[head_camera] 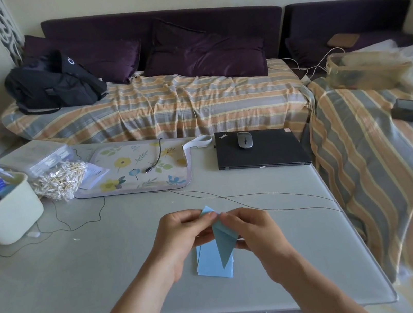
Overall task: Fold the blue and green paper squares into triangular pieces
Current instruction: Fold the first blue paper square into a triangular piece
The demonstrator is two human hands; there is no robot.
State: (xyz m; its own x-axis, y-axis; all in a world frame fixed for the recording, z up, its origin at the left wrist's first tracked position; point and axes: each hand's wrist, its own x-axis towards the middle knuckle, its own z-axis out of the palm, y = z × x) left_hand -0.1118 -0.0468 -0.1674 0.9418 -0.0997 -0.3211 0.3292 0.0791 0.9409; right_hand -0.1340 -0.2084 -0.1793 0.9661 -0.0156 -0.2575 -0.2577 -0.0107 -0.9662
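A blue paper piece (pixel 224 242), folded into a long pointed triangle, is held above the glass table (pixel 109 266) with its tip pointing down. My left hand (pixel 179 237) pinches its upper left edge. My right hand (pixel 255 232) pinches its top and right side, fingers curled round it. Under the hands a small stack of light blue paper squares (pixel 211 265) lies flat on the table. No green paper is in view.
A thin black cable (pixel 261 200) runs across the table just beyond the hands. Farther back lie a closed black laptop (pixel 259 154) with a mouse (pixel 245 140), a floral mat (pixel 137 168), and a cream bin (pixel 6 212) at left. A striped sofa stands behind.
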